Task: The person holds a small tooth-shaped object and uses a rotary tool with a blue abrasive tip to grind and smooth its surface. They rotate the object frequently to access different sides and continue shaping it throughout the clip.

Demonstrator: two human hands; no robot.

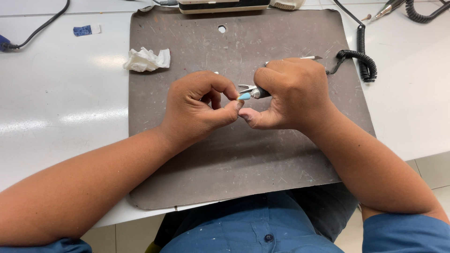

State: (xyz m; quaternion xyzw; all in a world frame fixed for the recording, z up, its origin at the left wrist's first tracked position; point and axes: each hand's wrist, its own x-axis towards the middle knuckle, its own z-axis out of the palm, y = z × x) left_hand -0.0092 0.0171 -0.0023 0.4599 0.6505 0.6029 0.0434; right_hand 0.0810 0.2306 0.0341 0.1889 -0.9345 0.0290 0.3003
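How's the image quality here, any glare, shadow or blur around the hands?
Head view: soft window-like glare streaks on the white table at left; faint shadow under the left hand and right hand on the scuffed brown mat; hands and the blue-tipped rotary tool are sharp; slight wide-angle bowing at the edges.

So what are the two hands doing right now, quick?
Left hand: closed, fingers pinched together at the blue tip; what it pinches cannot be told.
Right hand: closed, holding the rotary handpiece.
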